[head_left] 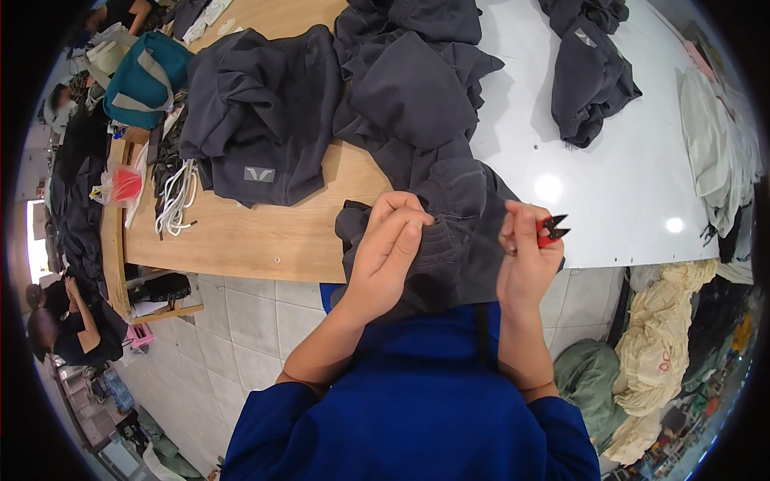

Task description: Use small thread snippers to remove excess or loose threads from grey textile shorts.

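A dark grey garment (449, 264) with a gathered, elastic-looking band hangs over the table's near edge in front of me. My left hand (391, 255) pinches the fabric at that band between thumb and fingers. To the right, my right hand (529, 248) is closed around red-handled thread snips (552, 229), their dark blades pointing right, apart from the cloth. The right thumb and forefinger meet at the tips; whether a thread lies between them is too small to tell.
More dark grey garments (265, 112) are heaped across the wooden table (297, 240) and the white tabletop (521, 144). White cord (178, 200) and a teal bag (144, 80) lie at the left. Cream cloth (662, 329) is piled below right. Another person (72, 325) sits far left.
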Demonstrator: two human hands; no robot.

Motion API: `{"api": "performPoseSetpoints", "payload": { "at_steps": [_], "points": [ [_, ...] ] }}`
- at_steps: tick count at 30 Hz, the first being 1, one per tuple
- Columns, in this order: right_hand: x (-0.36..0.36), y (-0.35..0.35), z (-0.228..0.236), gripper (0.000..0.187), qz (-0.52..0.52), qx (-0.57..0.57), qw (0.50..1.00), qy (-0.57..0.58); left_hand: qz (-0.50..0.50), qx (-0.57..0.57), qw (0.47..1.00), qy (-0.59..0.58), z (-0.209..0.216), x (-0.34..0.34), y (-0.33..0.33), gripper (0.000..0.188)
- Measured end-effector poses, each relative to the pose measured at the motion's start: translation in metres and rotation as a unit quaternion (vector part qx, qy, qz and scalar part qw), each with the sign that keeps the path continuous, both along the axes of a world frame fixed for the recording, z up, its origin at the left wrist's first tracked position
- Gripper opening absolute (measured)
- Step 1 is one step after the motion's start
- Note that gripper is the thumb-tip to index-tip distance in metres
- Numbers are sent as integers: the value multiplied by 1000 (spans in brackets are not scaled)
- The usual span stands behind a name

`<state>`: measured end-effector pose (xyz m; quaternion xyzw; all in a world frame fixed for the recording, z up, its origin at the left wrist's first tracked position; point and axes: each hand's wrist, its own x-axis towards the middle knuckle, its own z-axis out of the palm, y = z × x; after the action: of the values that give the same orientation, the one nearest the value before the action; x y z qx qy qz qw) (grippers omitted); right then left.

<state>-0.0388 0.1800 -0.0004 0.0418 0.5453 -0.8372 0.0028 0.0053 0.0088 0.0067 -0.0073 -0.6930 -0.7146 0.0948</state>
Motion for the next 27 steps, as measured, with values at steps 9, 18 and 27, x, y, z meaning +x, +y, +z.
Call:
{"api": "performPoseSetpoints", "payload": {
  "at_steps": [9, 18, 27],
  "points": [
    [4, -14, 6, 20, 108, 249, 949, 160, -83, 43, 995, 30, -5, -8, 0, 22],
    [-9, 13, -7, 10, 12, 47, 997, -64, -103, -12, 994, 25, -13, -5, -10, 14],
    [0, 13, 7, 58, 213, 172, 958, 88, -107, 177, 975, -74, -17, -6, -3, 12]
  ]
}}
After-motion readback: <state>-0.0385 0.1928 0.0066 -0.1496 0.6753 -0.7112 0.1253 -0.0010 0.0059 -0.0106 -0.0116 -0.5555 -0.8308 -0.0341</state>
